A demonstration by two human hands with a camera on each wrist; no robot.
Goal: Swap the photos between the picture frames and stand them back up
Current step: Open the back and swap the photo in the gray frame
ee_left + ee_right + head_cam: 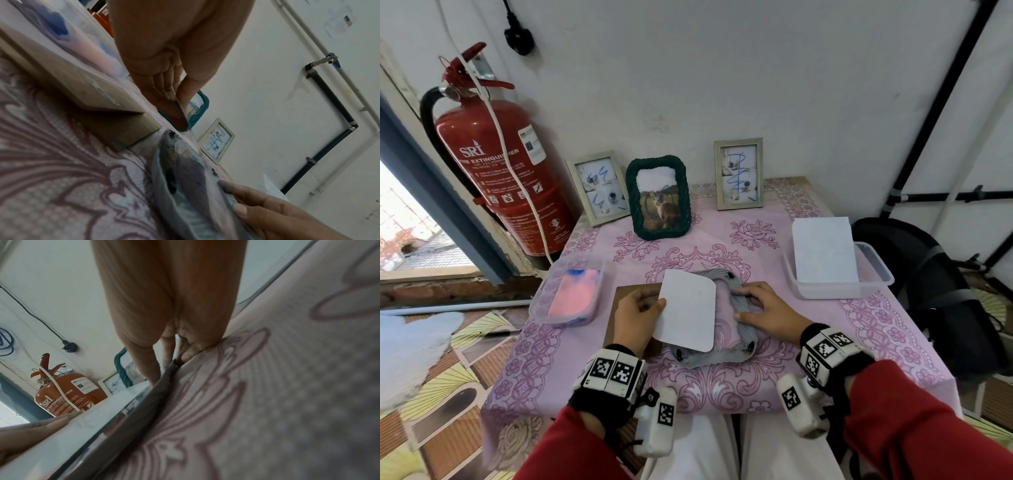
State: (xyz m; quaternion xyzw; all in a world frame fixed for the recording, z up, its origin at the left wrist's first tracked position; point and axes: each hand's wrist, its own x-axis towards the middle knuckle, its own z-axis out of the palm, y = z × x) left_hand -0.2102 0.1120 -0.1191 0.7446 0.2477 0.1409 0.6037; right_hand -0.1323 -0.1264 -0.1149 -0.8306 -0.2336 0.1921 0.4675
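The white round-cornered photo (pixel 688 310) shows only its blank back. It hides the left side of the face-down grey ribbed frame (pixel 743 305). The brown backing board (pixel 626 294) lies partly under the left hand (pixel 635 313).

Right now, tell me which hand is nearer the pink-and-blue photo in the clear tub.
Left. The left hand pinches the white card just right of the tub holding that photo; the right hand rests on the grey frame, farther right.

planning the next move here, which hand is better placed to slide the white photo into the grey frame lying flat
Left. The left hand already pinches the white photo over the grey frame, while the right hand rests on the frame's right edge, steadying it.
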